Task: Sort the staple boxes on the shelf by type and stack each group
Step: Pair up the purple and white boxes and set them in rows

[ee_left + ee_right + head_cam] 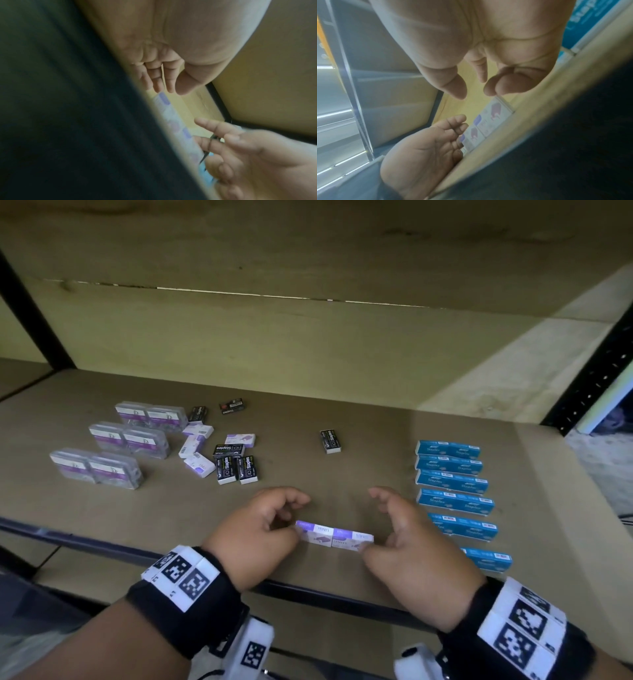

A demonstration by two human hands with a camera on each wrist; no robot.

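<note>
Two white-and-purple staple boxes point(334, 536) lie end to end near the shelf's front edge point(102, 546). My left hand point(291, 518) sits at their left end, fingers loosely curved, fingertips against the end face. My right hand point(380, 522) flanks the right end, lower fingertips touching the box's corner, thumb and index spread apart. The left wrist view shows the left hand point(168, 86) just at the boxes point(171, 116). The right wrist view has the right hand point(476, 89) above the same boxes point(489, 121). Neither hand wraps a box.
Loose black staple boxes point(236, 467) and small white-purple boxes point(198, 446) are mixed at centre left, and one black box point(330, 441) lies alone. Clear cases with purple labels point(130, 436) sit far left. A column of blue staple boxes point(452, 477) runs down the right.
</note>
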